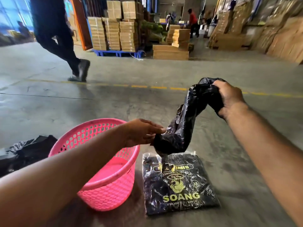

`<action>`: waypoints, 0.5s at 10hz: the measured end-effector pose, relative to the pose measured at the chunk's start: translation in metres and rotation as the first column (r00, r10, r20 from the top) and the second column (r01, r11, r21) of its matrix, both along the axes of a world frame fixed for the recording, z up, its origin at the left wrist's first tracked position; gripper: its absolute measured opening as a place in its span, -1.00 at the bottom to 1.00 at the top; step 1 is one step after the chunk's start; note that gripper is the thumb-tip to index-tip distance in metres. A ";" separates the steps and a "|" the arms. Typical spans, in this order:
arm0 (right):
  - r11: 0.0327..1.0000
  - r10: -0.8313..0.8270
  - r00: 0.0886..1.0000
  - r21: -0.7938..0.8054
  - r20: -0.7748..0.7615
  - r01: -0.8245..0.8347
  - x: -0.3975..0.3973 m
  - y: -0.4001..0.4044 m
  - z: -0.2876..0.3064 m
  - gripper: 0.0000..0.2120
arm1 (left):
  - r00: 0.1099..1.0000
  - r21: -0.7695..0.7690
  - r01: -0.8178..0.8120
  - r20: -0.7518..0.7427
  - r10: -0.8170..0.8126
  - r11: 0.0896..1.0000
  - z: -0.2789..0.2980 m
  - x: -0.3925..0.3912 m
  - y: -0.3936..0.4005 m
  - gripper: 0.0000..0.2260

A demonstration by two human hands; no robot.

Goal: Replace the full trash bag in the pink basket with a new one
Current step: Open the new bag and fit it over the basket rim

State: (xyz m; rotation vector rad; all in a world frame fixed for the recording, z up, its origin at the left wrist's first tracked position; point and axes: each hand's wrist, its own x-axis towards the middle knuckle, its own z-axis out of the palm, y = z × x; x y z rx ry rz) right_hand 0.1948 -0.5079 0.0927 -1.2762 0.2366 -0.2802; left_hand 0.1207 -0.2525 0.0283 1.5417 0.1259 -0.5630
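A pink perforated basket (105, 187) stands tilted on the concrete floor at lower left, with no bag inside. A new black trash bag (185, 122) hangs crumpled between my hands above the floor. My right hand (229, 97) grips its upper end, raised at the right. My left hand (144, 132) pinches the bag's lower end, just over the basket's far right rim. Below the bag lies a clear pack of black bags (178, 182) printed with yellow lettering. A black filled bag (27, 149) lies left of the basket, partly cut off by the frame edge.
A person in dark clothes (55, 35) walks across the floor at upper left. Stacks of cardboard boxes (121, 33) on a blue pallet stand behind, more cartons line the right wall. A dashed yellow line (157, 87) crosses the floor. Other people work far back.
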 end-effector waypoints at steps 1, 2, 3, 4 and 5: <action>0.992 -0.042 0.998 -0.114 0.041 0.046 0.001 0.009 0.013 -0.93 | 0.969 0.398 0.183 0.082 -0.234 0.899 0.027 0.006 0.033 -0.58; 0.949 -0.053 0.997 -0.307 0.058 0.068 0.010 0.009 0.024 -0.86 | 0.927 0.710 0.209 0.075 -0.368 0.673 0.065 0.013 0.078 -0.50; 0.890 -0.003 0.999 -0.454 0.053 0.027 0.017 0.016 0.030 -0.84 | 0.946 0.874 0.110 0.055 -0.320 0.473 0.101 0.019 0.133 -0.62; 0.803 0.099 0.993 -0.594 0.069 -0.038 0.022 0.041 0.038 -0.93 | 0.967 0.963 -0.064 0.124 -0.220 0.261 0.130 0.023 0.199 -0.81; 0.561 0.135 0.987 -0.828 0.084 -0.006 0.026 0.073 0.044 -0.87 | 0.920 0.894 -0.302 0.364 -0.144 0.330 0.142 0.020 0.233 -0.79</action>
